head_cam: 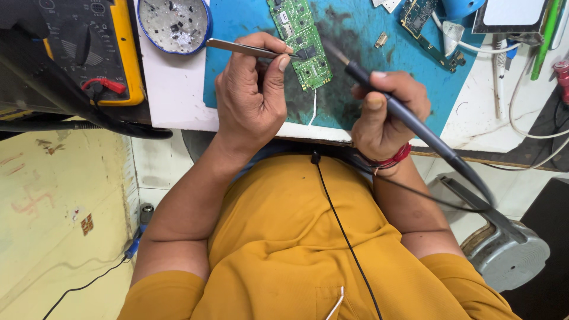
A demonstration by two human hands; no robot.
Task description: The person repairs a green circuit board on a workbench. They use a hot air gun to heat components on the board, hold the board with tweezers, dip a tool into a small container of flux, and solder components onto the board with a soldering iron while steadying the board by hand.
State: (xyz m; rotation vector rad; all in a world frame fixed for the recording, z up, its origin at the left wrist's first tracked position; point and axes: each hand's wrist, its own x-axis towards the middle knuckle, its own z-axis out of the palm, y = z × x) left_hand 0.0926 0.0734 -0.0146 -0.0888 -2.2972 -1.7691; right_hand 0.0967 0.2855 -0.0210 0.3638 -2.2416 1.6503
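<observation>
**Green circuit board worked on with tweezers and soldering iron**

The green circuit board, long and narrow and studded with small components, was laid flat on a blue work mat whose middle was blackened with soot. The board was placed near the mat's centre, tilted slightly, with a thin white wire trailing from its lower end towards the bench edge.

A shallow round dish with a blue rim was seen just left of the mat; grey residue and small dark chips were held in it.

Slim metal tweezers were pinched tightly between thumb and fingers of the left hand, their tips brought to the board's right edge. A dark, pen-shaped soldering iron was clasped firmly in the right hand, its tip pointed at the same spot; its cord was led away to the lower right. A red thread band was worn on that wrist.

A yellow multimeter was set at the far left. A second, darker board was laid at the mat's upper right, well apart. Little open room was left between the hands and the white bench edge.
</observation>
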